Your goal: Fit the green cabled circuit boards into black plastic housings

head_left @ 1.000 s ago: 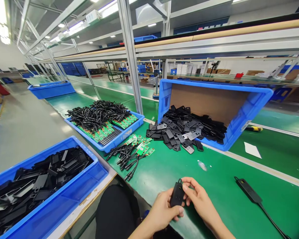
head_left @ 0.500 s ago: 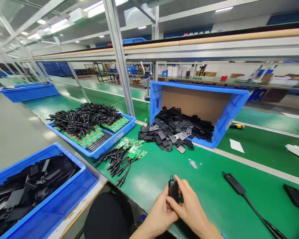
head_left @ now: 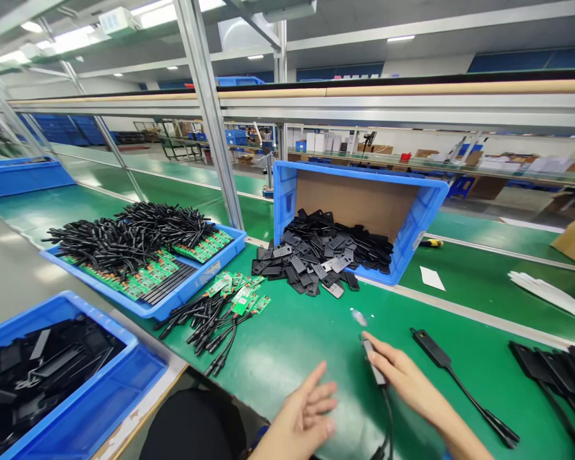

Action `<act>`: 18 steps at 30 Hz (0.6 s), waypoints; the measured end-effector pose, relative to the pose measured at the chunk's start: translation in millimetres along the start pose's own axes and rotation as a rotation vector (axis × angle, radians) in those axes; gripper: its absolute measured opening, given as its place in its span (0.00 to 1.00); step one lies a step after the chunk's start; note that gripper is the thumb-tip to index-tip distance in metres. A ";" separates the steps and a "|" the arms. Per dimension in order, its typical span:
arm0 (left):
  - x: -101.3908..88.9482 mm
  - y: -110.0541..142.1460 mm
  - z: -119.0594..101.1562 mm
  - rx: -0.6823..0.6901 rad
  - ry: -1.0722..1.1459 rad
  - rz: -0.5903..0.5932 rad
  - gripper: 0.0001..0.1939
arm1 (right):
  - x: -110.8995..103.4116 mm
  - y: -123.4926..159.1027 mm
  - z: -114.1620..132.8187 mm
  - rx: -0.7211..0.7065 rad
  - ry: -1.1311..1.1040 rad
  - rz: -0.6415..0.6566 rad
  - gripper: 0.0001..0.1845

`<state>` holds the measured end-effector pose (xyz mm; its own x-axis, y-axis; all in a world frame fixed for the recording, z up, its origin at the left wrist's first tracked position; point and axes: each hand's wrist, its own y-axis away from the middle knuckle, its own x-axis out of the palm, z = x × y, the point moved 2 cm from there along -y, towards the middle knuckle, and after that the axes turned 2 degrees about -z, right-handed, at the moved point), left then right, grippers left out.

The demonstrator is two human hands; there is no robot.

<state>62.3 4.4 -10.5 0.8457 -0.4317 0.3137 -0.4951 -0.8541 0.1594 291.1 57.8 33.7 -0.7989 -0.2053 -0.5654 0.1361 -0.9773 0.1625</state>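
Observation:
Between the thumb and fingers of my right hand (head_left: 398, 369) is a small black plastic device with a cable (head_left: 374, 365); its cable hangs down toward the table's near edge. My left hand (head_left: 306, 412) is apart from it, fingers spread and holding nothing. To the right of my right hand, a similar black device with a split cable (head_left: 431, 348) lies on the green tabletop. Several more black devices (head_left: 551, 377) are grouped at the far right. Left of my hands lies a loose bunch of green circuit boards with black cables (head_left: 220, 313).
A blue crate on its side (head_left: 359, 171) spills black plastic covers (head_left: 311, 259) onto the table. A blue tray (head_left: 160, 310) holds cabled boards, and a blue bin (head_left: 81, 377) of black parts stands at left. A white card (head_left: 432, 278) and white glove (head_left: 549, 294) lie right.
My hands have come apart. The right hand has moved right with the device, now tilted and its cable showing; the left has let go and spread its fingers. The view has turned right.

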 end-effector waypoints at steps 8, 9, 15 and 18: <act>-39.5 -8.5 1.0 0.261 -0.819 -0.467 0.23 | -61.9 -9.9 -72.7 0.019 0.976 -0.422 0.27; -41.3 -9.1 3.0 0.281 -0.863 -0.476 0.22 | -60.8 -8.4 -76.9 -0.008 1.048 -0.445 0.27; -39.6 -10.1 6.4 0.431 -1.070 -0.492 0.21 | -48.3 -4.8 -108.7 -0.070 1.222 -0.699 0.33; -36.2 -9.8 4.0 0.484 -1.154 -0.485 0.21 | -51.4 -11.9 -129.7 -0.040 1.149 -0.656 0.33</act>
<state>37.4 27.3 -27.2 0.7163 0.1505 -0.6814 -0.1825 -0.9021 -0.3910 406.6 73.1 -44.1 0.2222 0.3944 -0.8917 -0.0497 -0.9088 -0.4143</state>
